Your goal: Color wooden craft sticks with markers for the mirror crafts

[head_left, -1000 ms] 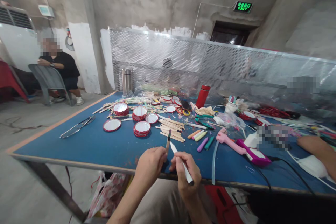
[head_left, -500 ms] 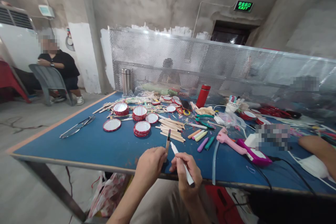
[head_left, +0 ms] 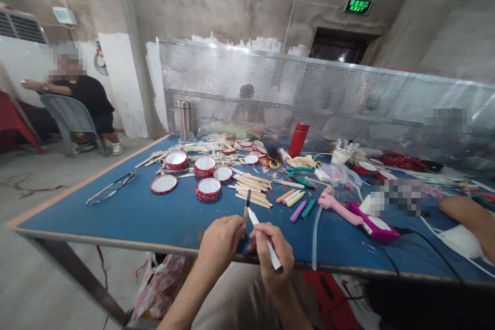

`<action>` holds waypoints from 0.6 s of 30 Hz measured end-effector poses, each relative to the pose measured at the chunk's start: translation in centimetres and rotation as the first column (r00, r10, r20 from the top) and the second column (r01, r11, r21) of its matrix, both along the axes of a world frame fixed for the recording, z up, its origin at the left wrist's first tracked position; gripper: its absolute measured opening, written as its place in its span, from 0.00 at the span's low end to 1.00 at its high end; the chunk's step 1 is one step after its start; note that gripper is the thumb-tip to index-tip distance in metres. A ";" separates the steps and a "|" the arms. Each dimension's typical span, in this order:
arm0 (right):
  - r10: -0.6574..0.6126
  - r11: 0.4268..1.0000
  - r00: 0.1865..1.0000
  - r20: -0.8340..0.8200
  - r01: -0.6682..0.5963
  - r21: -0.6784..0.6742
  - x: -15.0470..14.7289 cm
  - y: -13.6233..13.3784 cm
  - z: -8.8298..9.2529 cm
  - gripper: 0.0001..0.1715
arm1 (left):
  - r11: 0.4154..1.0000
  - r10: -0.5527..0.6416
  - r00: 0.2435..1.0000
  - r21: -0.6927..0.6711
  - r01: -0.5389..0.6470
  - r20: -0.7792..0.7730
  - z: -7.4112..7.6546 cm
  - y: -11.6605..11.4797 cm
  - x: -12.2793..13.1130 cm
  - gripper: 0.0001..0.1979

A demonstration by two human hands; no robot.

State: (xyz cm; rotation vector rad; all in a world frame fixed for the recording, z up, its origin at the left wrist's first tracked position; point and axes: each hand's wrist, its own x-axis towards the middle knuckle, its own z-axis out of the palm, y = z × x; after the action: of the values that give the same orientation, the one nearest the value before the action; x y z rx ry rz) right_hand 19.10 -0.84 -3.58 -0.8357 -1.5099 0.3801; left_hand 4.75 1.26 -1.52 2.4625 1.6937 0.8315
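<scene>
Near the table's front edge, my left hand (head_left: 223, 237) is closed on the lower part of a wooden craft stick (head_left: 246, 209), held up with its top end coloured dark. My right hand (head_left: 271, 250) grips a white marker (head_left: 268, 245), its tip against or very close to the stick just below the dark part. Beyond my hands lies a pile of plain craft sticks (head_left: 253, 188). Orange, yellow, purple and teal crayon-like pieces (head_left: 297, 210) rest to its right. Several round, white-faced discs with red patterned rims (head_left: 209, 188) stand to the left, some stacked.
A pink glue gun (head_left: 340, 207) and a magenta device (head_left: 377, 227) with cords lie at the right, near another person's arm (head_left: 466, 219). Wire glasses (head_left: 112, 188) are at the left. A red bottle (head_left: 299, 140) and steel flask (head_left: 185, 119) stand before a perforated metal screen (head_left: 232, 69).
The marker tip has moved slightly left and up, closer to the stick. The seated person at far left has extended an arm outward.
</scene>
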 end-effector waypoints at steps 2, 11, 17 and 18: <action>-0.005 1.000 1.000 0.008 0.005 -0.008 0.0 0.0 0.0 0.08 | 1.000 0.003 1.000 -0.005 -0.003 -0.002 0.0 0.0 0.0 0.13; 0.017 1.000 1.000 0.020 -0.016 -0.024 0.1 -0.2 0.1 0.08 | 1.000 0.012 1.000 -0.024 -0.013 -0.019 0.5 -0.2 0.1 0.12; -0.010 1.000 1.000 0.009 0.010 -0.022 0.0 -0.2 0.1 0.08 | 0.999 -0.002 1.000 -0.037 0.001 -0.006 0.2 -0.1 0.0 0.12; -0.008 1.000 1.000 0.009 0.009 -0.026 0.0 -0.2 0.1 0.08 | 0.999 -0.004 1.000 -0.038 0.004 0.000 0.2 -0.1 0.0 0.12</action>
State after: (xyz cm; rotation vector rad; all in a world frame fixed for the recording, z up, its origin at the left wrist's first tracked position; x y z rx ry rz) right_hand 19.15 -1.04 -3.52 -0.8647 -1.5121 0.3906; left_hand 4.78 1.15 -1.32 2.4405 1.6885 0.7916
